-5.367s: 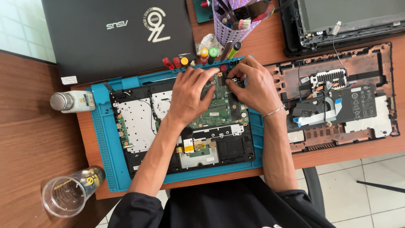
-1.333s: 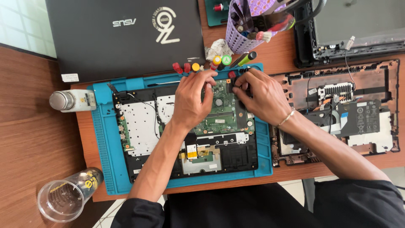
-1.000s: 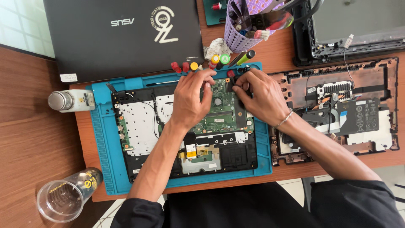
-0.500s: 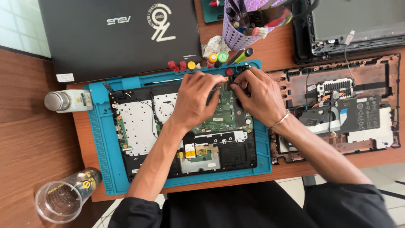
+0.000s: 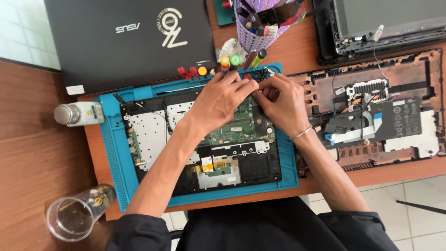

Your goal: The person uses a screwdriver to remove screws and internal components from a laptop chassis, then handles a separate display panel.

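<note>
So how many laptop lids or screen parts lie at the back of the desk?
2: a closed dark laptop lid back left, and a screen assembly back right, partly cut off by the frame.

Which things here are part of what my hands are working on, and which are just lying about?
In hand:
left hand and right hand, fingertips together at the top edge of the green circuit board
opened laptop base
blue work mat

Lying about:
closed black laptop
purple tool cup
white bottle
clear plastic cup
second stripped laptop shell
</note>
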